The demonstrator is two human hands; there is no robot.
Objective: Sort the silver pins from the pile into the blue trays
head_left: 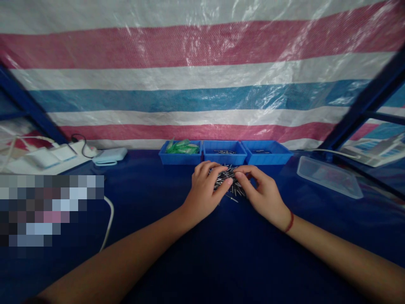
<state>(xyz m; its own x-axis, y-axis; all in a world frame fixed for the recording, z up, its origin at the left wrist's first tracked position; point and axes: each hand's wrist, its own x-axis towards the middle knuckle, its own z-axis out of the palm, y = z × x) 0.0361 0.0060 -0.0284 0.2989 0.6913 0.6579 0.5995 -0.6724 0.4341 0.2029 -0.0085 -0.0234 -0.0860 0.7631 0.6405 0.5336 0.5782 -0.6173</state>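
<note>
A heap of thin, shiny metal pins point(236, 187), which look like rivets, lies on the dark blue tabletop point(202, 253) between my hands. My left hand point(205, 185) rests curved over the heap's left side, thumb apart from the fingers, and touches the pins. On the right, my right hand point(261, 190) has thumb and forefinger tips close together at the heap's edge; whatever is between them is too small to make out. One loose pin point(232, 198) lies just in front of the heap.
Behind the heap stand three blue bins: the left bin point(180, 159) holds green plastic, the middle bin point(224, 159) and right bin point(268, 159) some metal pieces. A clear plastic lid point(329, 177) lies right. At left are a light-blue case point(110, 156), power strip point(47, 158) and white cable point(110, 211).
</note>
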